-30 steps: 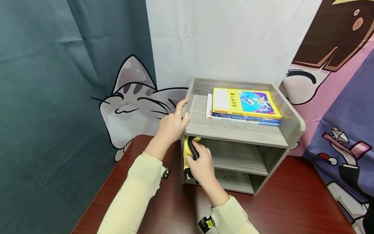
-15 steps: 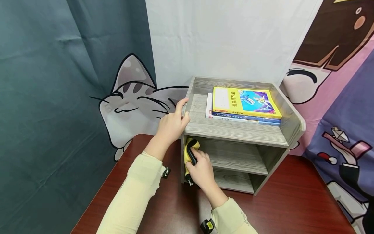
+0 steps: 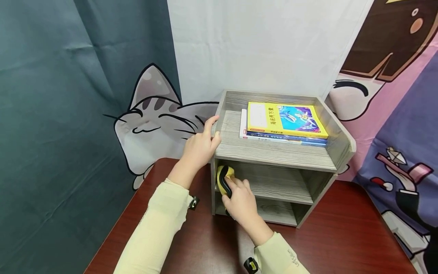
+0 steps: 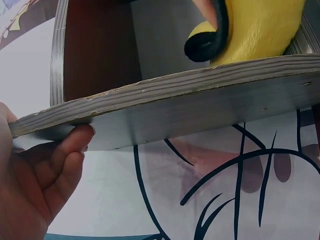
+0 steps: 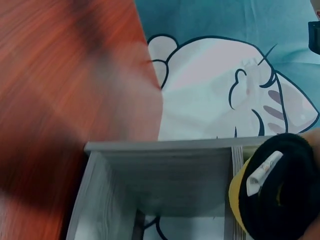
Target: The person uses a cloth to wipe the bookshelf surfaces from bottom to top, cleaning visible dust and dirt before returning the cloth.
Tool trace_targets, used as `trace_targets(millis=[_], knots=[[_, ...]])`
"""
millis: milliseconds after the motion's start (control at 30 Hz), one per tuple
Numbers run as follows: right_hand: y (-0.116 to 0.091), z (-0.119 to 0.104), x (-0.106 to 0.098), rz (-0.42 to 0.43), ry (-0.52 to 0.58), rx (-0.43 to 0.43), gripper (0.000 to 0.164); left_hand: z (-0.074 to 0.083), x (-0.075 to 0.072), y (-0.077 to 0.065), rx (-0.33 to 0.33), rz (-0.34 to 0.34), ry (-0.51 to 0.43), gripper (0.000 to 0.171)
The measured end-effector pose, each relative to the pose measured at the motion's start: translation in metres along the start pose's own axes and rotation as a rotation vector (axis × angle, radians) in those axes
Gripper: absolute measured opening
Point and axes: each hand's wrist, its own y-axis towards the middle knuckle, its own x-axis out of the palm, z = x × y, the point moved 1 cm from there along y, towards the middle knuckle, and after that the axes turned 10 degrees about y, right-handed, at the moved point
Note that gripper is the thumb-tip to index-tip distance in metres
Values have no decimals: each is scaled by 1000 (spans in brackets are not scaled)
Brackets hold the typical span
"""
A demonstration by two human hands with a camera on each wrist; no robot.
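A yellow plush item with black trim (image 3: pixel 221 176) is at the left end of the grey wooden shelf unit's (image 3: pixel 230 146) middle compartment, against the side board. My right hand (image 3: pixel 242 199) holds it by the black part, fingers bent over it. In the left wrist view its yellow plush side (image 4: pixel 260 35) shows just beyond the board; in the right wrist view a white tag (image 5: pixel 262 172) shows on its black end. My left hand (image 3: pixel 200 148) grips the top of the left side board, with curled fingers (image 4: pixel 70 150) along its outer face.
Several stacked books (image 3: pixel 287 120), a yellow one on top, lie on the upper shelf. The unit stands on a dark red wooden table (image 3: pixel 345 217). Behind hang printed curtains (image 3: pixel 267 45) with cartoon figures.
My right hand has shifted a little down and to the right, and the yellow plush item has slid lower along the side board. My left hand stays where it was.
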Motion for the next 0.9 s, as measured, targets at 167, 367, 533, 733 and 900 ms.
trace_targets(millis=[167,367,533,733,900], knots=[[-6,9,-10,10,-91,-34,50,0,1,0,6,1,-5,47],[-11,20,-20,1,-145,-20,52,-1,2,0,-7,1,0,48],[-15,30,-30,-21,-174,11,53,-1,1,-1,-9,-5,-4,48],[-21,45,-45,-14,-187,40,52,-1,1,-1,-9,-1,-5,48],[-27,59,-58,-3,-211,56,51,-1,1,-2,-3,5,-9,48]])
